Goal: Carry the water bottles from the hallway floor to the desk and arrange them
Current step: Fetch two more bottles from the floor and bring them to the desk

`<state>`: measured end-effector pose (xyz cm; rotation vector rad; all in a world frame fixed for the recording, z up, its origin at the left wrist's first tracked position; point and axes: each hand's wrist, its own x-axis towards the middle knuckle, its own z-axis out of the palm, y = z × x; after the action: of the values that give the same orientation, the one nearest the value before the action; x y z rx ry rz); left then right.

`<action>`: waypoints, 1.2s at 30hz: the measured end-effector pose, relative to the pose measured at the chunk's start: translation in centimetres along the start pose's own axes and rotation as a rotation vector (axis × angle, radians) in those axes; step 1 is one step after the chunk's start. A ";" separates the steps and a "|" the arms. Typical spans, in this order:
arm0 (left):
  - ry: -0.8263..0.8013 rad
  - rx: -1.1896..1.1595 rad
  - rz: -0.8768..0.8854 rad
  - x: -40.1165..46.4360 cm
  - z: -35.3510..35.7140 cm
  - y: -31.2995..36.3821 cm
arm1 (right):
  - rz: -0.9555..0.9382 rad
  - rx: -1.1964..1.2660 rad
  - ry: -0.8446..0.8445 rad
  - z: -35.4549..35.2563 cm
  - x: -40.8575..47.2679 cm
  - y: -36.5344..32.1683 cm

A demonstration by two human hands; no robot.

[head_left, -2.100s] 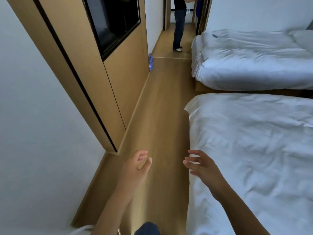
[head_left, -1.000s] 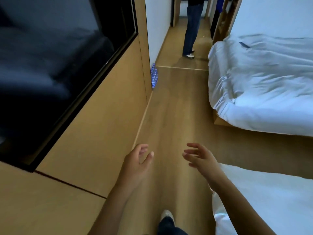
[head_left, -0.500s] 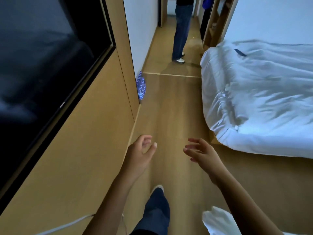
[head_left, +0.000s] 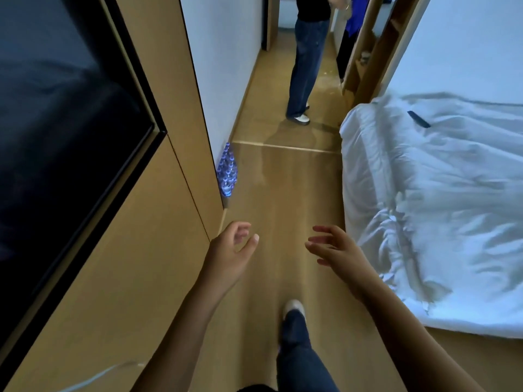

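- The water bottles (head_left: 227,172), on the floor (head_left: 283,199) against the wall's corner, are nearer than a moment ago
- Left hand (head_left: 229,254) and right hand (head_left: 335,248) fingers loose, holding nothing; pickup comes next

Water bottles (head_left: 227,172) on wooden hallway floor (head_left: 285,193).

A strip of bare wooden floor (head_left: 285,199) runs ahead between the wood-panelled wall (head_left: 135,250) on the left and the white bed (head_left: 430,210) on the right. Water bottles (head_left: 227,174) stand against the wall's corner, unobstructed. Farther on, a standing person (head_left: 304,66) partly blocks the hallway.
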<state>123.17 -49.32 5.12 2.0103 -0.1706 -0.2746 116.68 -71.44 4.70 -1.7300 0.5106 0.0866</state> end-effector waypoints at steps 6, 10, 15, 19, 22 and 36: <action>0.086 -0.027 -0.026 16.0 2.2 2.5 | -0.027 -0.072 -0.064 -3.4 16.9 -4.4; 0.129 -0.058 -0.069 25.3 3.0 4.8 | -0.059 -0.118 -0.094 -5.2 27.7 -9.1; 0.181 -0.063 -0.103 35.5 2.7 5.9 | -0.071 -0.179 -0.146 -5.2 39.1 -13.7; 0.198 -0.070 -0.132 43.9 1.7 5.5 | -0.052 -0.190 -0.206 -3.5 47.8 -16.3; 0.222 -0.088 -0.154 50.4 0.7 5.0 | -0.037 -0.187 -0.225 -1.7 54.7 -18.5; 0.297 -0.090 -0.260 73.1 -3.4 5.0 | -0.002 -0.189 -0.365 3.7 79.1 -27.8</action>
<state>194.49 -66.11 2.46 1.9566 0.2870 -0.1413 199.18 -86.89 3.07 -1.8449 0.2360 0.4526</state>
